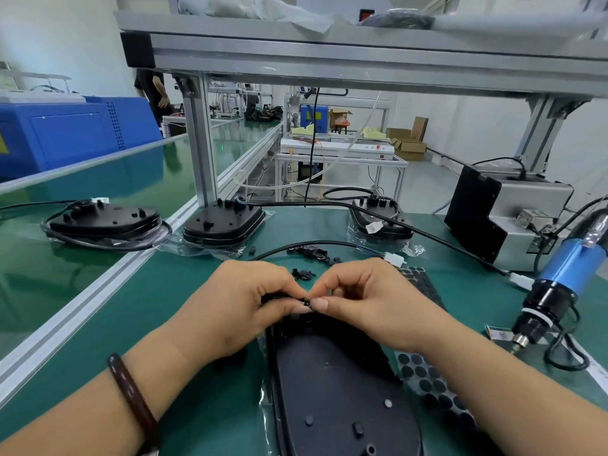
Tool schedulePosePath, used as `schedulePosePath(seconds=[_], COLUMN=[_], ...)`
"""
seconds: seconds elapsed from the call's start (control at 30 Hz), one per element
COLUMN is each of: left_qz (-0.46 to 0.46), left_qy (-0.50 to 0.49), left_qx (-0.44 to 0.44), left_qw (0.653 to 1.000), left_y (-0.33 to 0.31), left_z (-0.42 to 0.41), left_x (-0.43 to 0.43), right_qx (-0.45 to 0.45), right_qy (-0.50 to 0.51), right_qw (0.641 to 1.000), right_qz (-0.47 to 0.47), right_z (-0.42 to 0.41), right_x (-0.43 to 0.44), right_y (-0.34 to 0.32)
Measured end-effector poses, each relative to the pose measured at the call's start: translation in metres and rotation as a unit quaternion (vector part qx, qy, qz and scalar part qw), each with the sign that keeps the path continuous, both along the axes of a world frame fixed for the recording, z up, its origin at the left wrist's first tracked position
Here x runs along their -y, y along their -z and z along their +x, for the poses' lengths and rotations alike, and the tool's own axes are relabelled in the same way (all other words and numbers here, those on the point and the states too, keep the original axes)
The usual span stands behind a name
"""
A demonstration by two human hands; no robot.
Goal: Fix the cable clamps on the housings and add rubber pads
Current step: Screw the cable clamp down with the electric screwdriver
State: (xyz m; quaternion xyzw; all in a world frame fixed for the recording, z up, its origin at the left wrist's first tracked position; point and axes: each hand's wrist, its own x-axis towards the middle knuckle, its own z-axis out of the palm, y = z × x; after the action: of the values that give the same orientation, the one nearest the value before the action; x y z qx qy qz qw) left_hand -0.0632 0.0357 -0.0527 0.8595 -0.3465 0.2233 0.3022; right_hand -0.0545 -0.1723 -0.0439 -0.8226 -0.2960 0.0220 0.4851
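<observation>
A black housing (335, 383) lies flat on the green mat in front of me, its far end under my hands. My left hand (240, 304) grips the housing's black cable at that far end. My right hand (365, 301) pinches a small black cable clamp (307, 303) against the cable, fingertips of both hands almost touching. A sheet of round black rubber pads (431, 383) lies to the right of the housing, partly under my right forearm. Loose black clamps (309, 252) lie beyond my hands.
Three more black housings with cables stand at the back: housing (105, 218), housing (223, 222), housing (381, 218). A blue electric screwdriver (556, 284) hangs at the right. A grey and black machine (500, 215) stands at the back right. A white connector (394, 259) ends a cable.
</observation>
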Motion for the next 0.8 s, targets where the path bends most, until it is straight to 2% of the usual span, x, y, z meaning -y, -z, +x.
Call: schedulePosePath(seconds=[0.13,0.33,0.57,0.8], left_qz=[0.007,0.018,0.056,0.042], left_qy=[-0.005,0.004,-0.068,-0.054], left_qx=[0.01,-0.02,-0.033,-0.084], left_qw=[1.0,1.0,0.996,0.994], left_y=[0.0,-0.001,0.004,0.005], left_z=[0.0,-0.001,-0.003,-0.004], left_x=[0.001,-0.004,0.0,-0.003], right_qx=[0.025,0.035,0.2,0.249], right_qy=[0.006,0.023,0.021,0.015], right_qw=[0.999,0.998,0.979,0.964], right_qz=[0.023,0.047,-0.04,-0.091], right_z=[-0.002,0.0,-0.001,-0.003], right_x=[-0.001,-0.004,-0.005,-0.006], right_y=[0.007,0.01,0.015,0.014])
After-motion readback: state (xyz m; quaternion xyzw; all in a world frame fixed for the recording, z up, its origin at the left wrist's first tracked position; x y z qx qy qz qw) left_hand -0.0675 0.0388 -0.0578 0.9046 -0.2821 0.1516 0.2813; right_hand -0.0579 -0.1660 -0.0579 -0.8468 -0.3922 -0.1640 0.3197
